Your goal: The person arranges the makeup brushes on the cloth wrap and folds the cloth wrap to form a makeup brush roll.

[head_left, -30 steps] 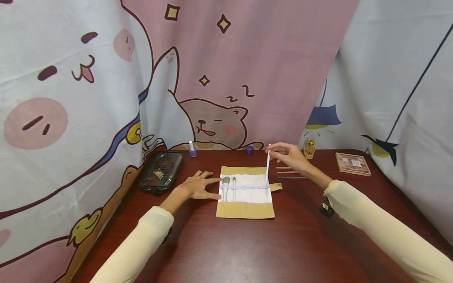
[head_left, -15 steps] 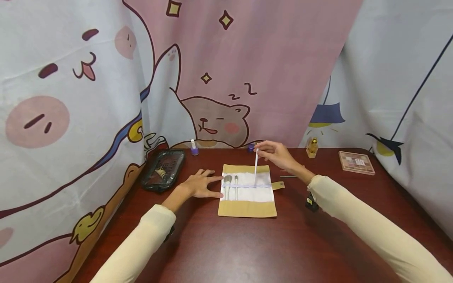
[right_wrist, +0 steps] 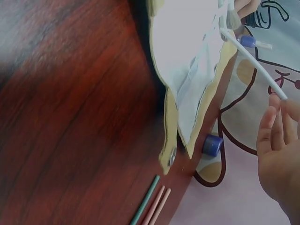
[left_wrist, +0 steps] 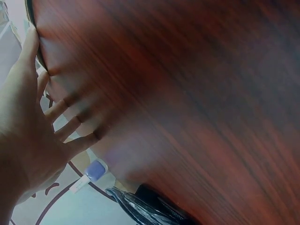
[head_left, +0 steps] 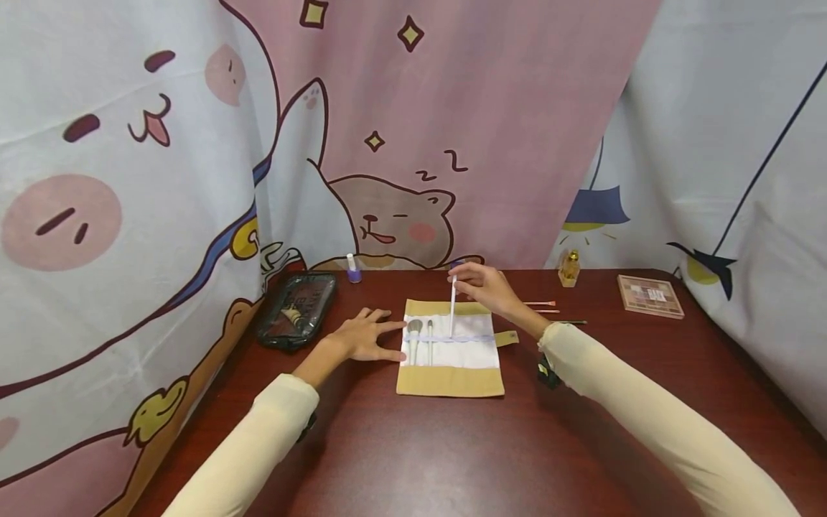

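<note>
R hand (head_left: 483, 286) pinches a thin white brush (head_left: 453, 307) upright, tip down at the brush roll (head_left: 450, 380) mid-table. L hand (head_left: 363, 337) lies flat w/ fingers spread, touching the roll's left edge.

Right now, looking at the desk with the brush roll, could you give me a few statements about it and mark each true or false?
1. The right hand pinches a thin white brush upright over the brush roll. True.
2. The left hand grips a perfume bottle. False: it lies flat at the roll's left edge, holding nothing.
3. Two brushes already sit in the roll. True.
4. The eyeshadow palette lies inside the black pouch. False: it lies on the table, far right.
</note>
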### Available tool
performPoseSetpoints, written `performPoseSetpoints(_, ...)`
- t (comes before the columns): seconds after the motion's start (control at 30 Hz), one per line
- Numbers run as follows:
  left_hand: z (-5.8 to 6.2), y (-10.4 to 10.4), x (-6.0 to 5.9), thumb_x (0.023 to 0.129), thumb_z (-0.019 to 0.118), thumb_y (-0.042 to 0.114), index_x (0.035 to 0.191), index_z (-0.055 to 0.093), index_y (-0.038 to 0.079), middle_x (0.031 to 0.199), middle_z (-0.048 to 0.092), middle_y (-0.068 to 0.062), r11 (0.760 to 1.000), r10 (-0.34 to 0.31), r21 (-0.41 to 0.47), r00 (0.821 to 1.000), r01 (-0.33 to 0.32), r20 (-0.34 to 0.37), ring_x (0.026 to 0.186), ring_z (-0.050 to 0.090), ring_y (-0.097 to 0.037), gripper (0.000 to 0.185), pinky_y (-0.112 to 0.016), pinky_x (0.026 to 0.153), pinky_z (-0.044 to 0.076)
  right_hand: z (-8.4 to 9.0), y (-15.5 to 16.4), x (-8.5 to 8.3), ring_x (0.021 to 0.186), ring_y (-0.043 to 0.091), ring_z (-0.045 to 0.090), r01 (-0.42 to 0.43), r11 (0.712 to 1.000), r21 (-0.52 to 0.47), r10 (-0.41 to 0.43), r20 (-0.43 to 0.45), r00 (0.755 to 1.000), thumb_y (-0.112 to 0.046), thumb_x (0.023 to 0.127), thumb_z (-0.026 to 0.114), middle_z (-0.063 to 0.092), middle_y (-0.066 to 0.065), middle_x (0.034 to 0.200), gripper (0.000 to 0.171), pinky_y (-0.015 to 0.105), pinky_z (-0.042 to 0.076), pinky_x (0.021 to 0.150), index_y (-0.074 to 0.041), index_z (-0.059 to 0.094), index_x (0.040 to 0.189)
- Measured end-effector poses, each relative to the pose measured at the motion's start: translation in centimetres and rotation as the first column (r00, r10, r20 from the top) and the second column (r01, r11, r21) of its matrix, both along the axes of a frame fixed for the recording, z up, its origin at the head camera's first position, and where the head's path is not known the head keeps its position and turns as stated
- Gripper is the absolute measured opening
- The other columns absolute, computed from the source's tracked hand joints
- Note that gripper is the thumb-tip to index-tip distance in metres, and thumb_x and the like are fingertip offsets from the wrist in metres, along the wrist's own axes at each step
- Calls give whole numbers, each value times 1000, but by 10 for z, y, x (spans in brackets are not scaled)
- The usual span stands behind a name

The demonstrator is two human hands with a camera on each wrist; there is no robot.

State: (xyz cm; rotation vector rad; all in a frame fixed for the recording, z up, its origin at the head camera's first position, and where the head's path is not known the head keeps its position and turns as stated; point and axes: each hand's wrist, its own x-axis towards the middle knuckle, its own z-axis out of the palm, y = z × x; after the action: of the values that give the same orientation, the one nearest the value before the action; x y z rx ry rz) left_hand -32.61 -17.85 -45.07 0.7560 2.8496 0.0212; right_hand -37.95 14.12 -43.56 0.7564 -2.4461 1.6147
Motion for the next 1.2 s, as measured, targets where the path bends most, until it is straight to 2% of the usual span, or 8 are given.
performPoseSetpoints(0.1,0,0,-1,84,57,85,159,39,45,167,31,-4,1000,3,-1,1000,-3,1,149,30,-32,86,-60,107,42,-4,-4,-1,99,31,75,10,1000,-1,-10,-19,1000,-8,99,71,74,17,117,24,44,61,73,-9,73,123)
performPoseSetpoints(0.27,-2,0,-4,84,55,86,159,38,46,168,30,-3,1000,9,-19,1000,-9,11,149,30,-31,87,-59,107,42,-8,-10,0,103,33,74,12,1000,6,-12,-33,999,-4,99,70,74,19,119,25,56,59,80,-5,72,124)
performPoseSetpoints(0.43,-4,-1,-5,83,54,88,159,36,48,168,30,-1,999,14,-29,1000,-13,16,149,30,-29,88,-58,107,42,-12,-14,-1,104,36,74,19,1000,-4,-19,-24,1000,-1,98,69,72,23,120,26,60,56,83,-1,71,124)
performPoseSetpoints(0.53,-3,-1,-4,83,55,87,159,38,47,168,31,-2,1000,12,-16,1000,-12,11,149,30,-30,87,-59,107,43,-14,-15,-1,103,38,74,29,999,21,-28,-41,999,2,97,70,72,21,121,27,54,59,81,-1,71,124)
performPoseSetpoints(0.73,-1,-2,-1,85,57,84,159,39,46,167,31,-3,1000,4,-5,1000,-4,2,148,31,-32,85,-60,106,43,-20,-18,-1,104,44,72,38,997,69,-35,-42,999,4,93,73,70,20,128,33,29,59,75,-3,72,126)
performPoseSetpoints(0.83,-1,-2,-1,85,57,84,159,39,46,167,31,-3,1000,4,-5,1000,-4,0,148,31,-32,85,-60,105,43,-23,-19,-2,106,42,72,50,997,63,-48,-31,998,3,95,71,70,20,128,31,28,58,76,-3,72,125)
performPoseSetpoints(1.07,-2,-2,-1,85,57,85,159,39,45,167,31,-2,1000,-1,0,1000,1,1,148,31,-32,85,-60,106,42,-25,-20,-6,101,39,74,48,998,31,-47,-17,999,-4,97,72,70,25,123,27,43,61,76,3,71,123)
performPoseSetpoints(1.2,-1,0,-1,85,57,84,158,40,45,167,31,-3,1000,-2,4,1000,2,2,148,31,-32,85,-61,107,42,-26,-18,-7,100,39,74,57,998,27,-56,-25,998,-1,95,74,70,27,123,29,33,60,73,3,70,123)
